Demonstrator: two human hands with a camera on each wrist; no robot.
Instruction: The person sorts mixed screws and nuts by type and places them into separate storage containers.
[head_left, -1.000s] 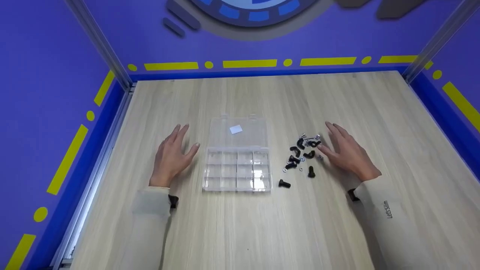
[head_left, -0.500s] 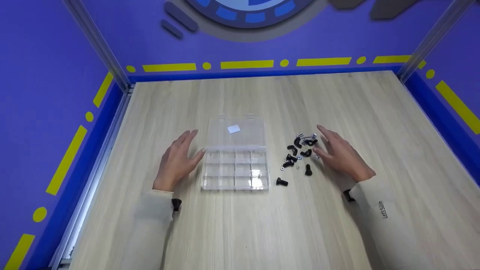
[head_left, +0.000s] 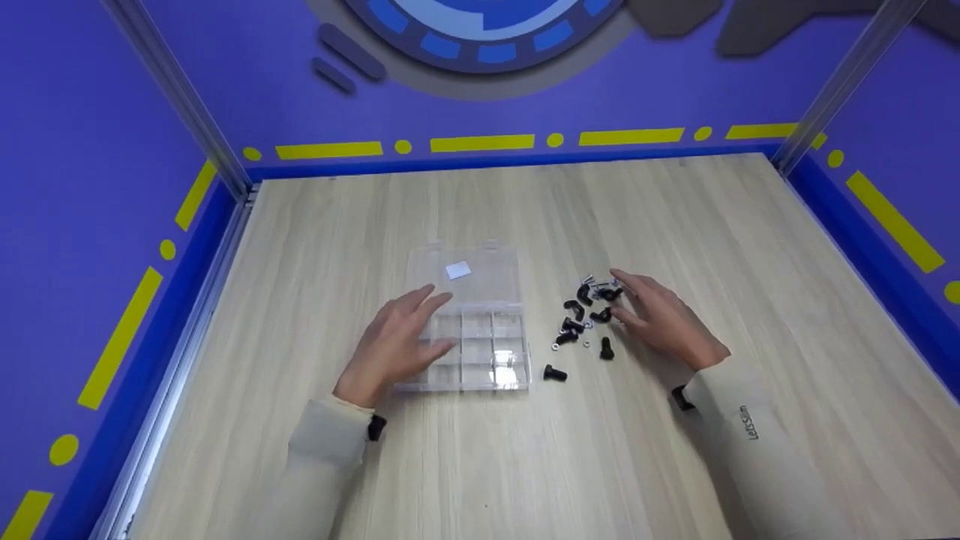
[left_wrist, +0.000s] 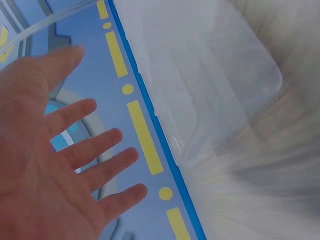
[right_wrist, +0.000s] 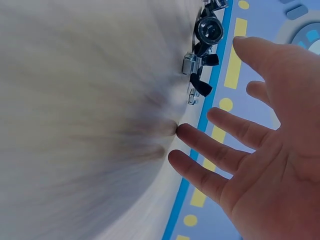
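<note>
1. Hovering over the left side of the clear compartment box [head_left: 477, 349], the left hand [head_left: 391, 339] has its fingers extended.
2. The right hand [head_left: 666, 321], fingers spread, is just beside black and metallic hardware [head_left: 572, 326]; contact cannot be told.
3. The box sits on the bench [head_left: 487, 457], lid [head_left: 491, 277] laid back.

From above, the head view faces forward and down over the table [head_left: 495, 457]; close-up wrist views share its yellow-marked far wall [head_left: 480, 120].
</note>
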